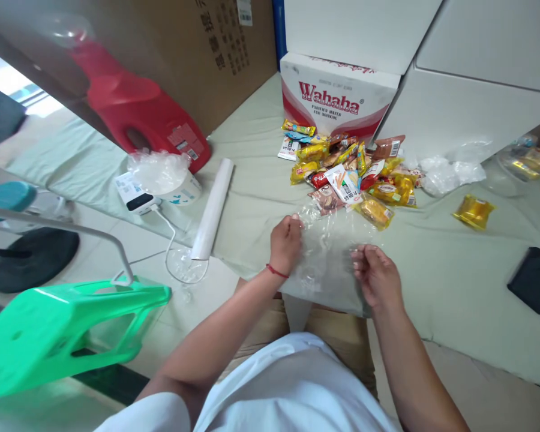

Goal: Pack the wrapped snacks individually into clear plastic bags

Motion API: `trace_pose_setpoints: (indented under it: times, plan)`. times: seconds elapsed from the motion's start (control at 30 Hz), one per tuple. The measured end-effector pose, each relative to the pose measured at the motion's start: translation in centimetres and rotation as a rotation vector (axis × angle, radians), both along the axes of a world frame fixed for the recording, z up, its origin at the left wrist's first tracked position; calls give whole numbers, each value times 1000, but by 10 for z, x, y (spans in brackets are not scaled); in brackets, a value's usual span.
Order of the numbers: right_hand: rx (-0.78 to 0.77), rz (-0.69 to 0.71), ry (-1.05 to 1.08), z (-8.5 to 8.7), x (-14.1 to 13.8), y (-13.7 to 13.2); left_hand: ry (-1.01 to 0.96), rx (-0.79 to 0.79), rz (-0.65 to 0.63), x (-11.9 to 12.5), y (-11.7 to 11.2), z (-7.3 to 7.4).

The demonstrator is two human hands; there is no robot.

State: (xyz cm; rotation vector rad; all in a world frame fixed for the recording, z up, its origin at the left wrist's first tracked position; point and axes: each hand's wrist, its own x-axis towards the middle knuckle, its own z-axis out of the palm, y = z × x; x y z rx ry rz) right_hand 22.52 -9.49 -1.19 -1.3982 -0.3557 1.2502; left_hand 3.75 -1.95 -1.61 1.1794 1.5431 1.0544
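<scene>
A clear plastic bag (326, 264) is stretched between my two hands over the table's front edge. My left hand (287, 243), with a red string at the wrist, pinches the bag's left side. On the other side my right hand (378, 273) has its fingers curled together at the bag's edge. Just beyond the bag lies a pile of wrapped snacks (344, 180), most in yellow, brown and white packets. The nearest of them, a yellow-wrapped snack (373, 210), lies close to the bag's far edge. Another yellow packet (474, 211) sits apart to the right.
Behind the pile stands a Wahaha carton (337, 96) against white boxes (468, 114). To the left are a red jug (139, 108), a paper tub (180, 189) with plastic film, a power bank (137, 198) and a white roll (213, 210). A black pouch (535, 281) lies right; a green stool (72, 324) stands left.
</scene>
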Motion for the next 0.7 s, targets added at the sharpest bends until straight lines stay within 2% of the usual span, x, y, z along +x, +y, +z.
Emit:
trace_pose_setpoints:
  times: [0.13, 0.23, 0.3, 0.4, 0.47, 0.5, 0.53, 0.6, 0.63, 0.7]
  plan:
    - [-97, 88, -93, 5, 47, -2, 44, -133, -123, -29, 24, -4]
    - [-140, 130, -174, 4, 68, -3, 214, -114, -152, -47, 36, -10]
    - [-147, 143, -224, 1, 75, -4, 337, -56, -125, -57, 41, -9]
    - [-136, 153, -277, -1, 78, -4, 532, 162, 23, -65, 38, 9]
    - [-129, 167, -306, -1, 76, -3, 613, 369, 98, -61, 28, 32]
    - [-125, 178, -319, 0, 75, -2, 628, 462, 78, -55, 23, 44]
    - [-121, 190, -330, 0, 73, -1, 633, 534, 1, -47, 17, 54]
    - [-106, 213, -355, 2, 71, 1, 637, 599, -276, -27, 10, 66]
    - [-100, 228, -370, 2, 70, 1, 657, 589, -441, -17, 9, 66]
    - [-91, 250, -410, 0, 71, 0, 749, 503, -718, 0, 12, 53]
